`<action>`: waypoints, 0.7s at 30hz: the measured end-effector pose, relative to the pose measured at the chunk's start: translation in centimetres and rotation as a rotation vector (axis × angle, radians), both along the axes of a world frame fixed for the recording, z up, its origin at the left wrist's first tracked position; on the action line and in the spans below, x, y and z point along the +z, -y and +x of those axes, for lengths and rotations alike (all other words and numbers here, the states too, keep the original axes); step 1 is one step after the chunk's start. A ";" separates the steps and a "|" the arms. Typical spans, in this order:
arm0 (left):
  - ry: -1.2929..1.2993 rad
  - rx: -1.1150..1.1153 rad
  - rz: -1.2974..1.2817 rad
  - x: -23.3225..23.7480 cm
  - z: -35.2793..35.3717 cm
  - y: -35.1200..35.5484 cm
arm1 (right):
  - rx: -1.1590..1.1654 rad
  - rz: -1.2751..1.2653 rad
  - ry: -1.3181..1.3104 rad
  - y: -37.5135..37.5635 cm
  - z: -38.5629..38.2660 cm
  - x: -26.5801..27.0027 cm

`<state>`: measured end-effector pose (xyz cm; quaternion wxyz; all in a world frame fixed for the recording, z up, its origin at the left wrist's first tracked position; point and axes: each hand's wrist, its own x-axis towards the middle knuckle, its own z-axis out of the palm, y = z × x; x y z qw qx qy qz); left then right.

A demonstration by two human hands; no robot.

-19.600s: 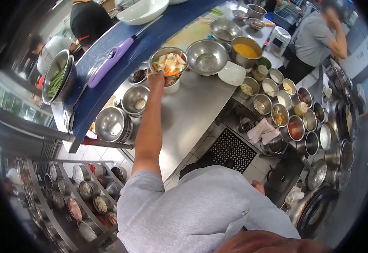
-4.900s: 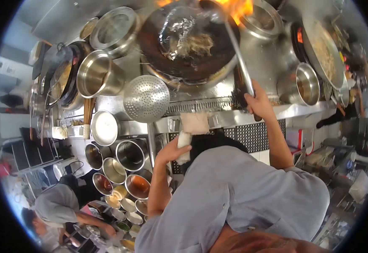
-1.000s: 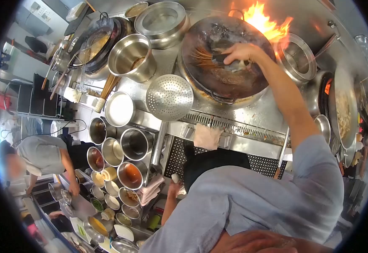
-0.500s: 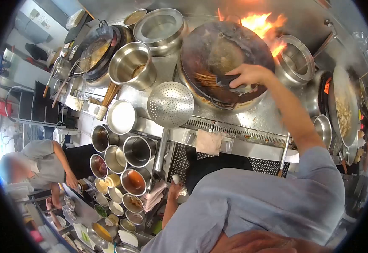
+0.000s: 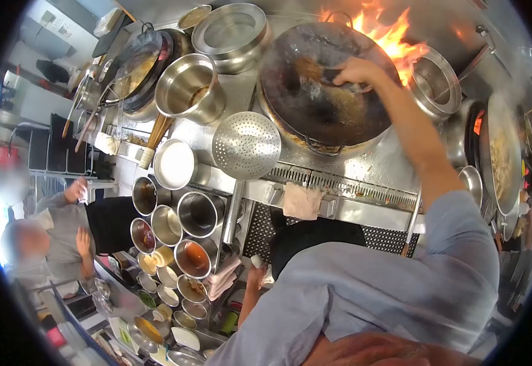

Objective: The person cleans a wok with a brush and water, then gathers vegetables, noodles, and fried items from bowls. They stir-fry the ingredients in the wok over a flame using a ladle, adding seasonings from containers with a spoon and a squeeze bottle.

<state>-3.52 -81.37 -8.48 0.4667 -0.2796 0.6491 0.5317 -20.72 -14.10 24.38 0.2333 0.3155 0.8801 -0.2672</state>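
My right hand is closed round the dark handle of a bamboo wok brush and reaches over the large dark wok. The brush's bristles are against the wok's inner left side, blurred by motion. Brownish wet residue and steam show in the bowl. Down by my apron, my left hand is closed on a white cloth, mostly hidden by my sleeve.
Tall flames rise behind the wok, beside a steel pot. A perforated strainer lies left of the wok. Several containers, including one with orange sauce, stand at lower left. A co-worker stands at far left.
My right hand has carried the brush up and left, toward the far part of the wok. My left hand stays low. The co-worker has raised a hand and shifted back.
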 end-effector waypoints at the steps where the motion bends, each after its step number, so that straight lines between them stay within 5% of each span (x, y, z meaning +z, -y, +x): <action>1: -0.032 -0.126 -0.086 2.3 -0.8 -1.3 | -0.130 -0.027 -0.125 0.1 -1.3 -1.4; 3: -0.086 -0.366 -0.260 7.8 -2.4 -4.2 | -0.085 -0.003 -0.172 5.1 0.9 -0.4; 4: -0.065 -0.289 -0.232 5.4 -1.9 -3.1 | 0.143 0.152 -0.294 5.4 2.9 -2.3; 5: 0.024 -0.284 -0.271 9.0 -3.0 -5.0 | 0.374 0.293 -0.426 4.7 5.1 -4.5; 7: -0.085 -0.420 -0.342 2.8 -2.1 -2.0 | 0.366 0.322 -0.234 5.2 7.6 0.3; 10: -0.275 -0.358 -0.187 -5.2 0.0 1.2 | 0.216 0.268 0.163 -3.4 2.3 -0.7; 11: -0.079 -0.262 -0.234 -0.7 -0.8 -1.2 | 0.214 0.292 0.175 -2.9 2.3 -1.6; 14: -0.002 -0.101 -0.097 2.4 -1.8 -2.5 | 0.114 0.335 -0.331 2.8 1.0 -4.8; 15: -0.065 -0.265 -0.192 5.0 -2.6 -3.4 | 0.218 0.327 -0.470 3.7 3.4 -5.9; 16: -0.175 -0.498 -0.340 1.4 -2.4 -2.1 | 0.397 0.274 -0.391 3.9 6.1 -4.9; 18: -0.217 -0.418 -0.369 0.1 -1.9 -1.2 | 0.255 0.272 -0.130 7.5 9.6 2.2; 19: -0.197 -0.351 -0.330 1.1 -2.0 -1.3 | 0.210 0.178 -0.098 2.5 12.0 1.1; 20: -0.243 -0.418 -0.403 2.2 -2.1 -1.4 | 0.329 0.240 -0.180 0.2 12.8 3.2; 21: -0.143 -0.374 -0.451 1.2 -1.8 -1.3 | 0.073 -0.168 -0.436 -1.5 12.1 3.6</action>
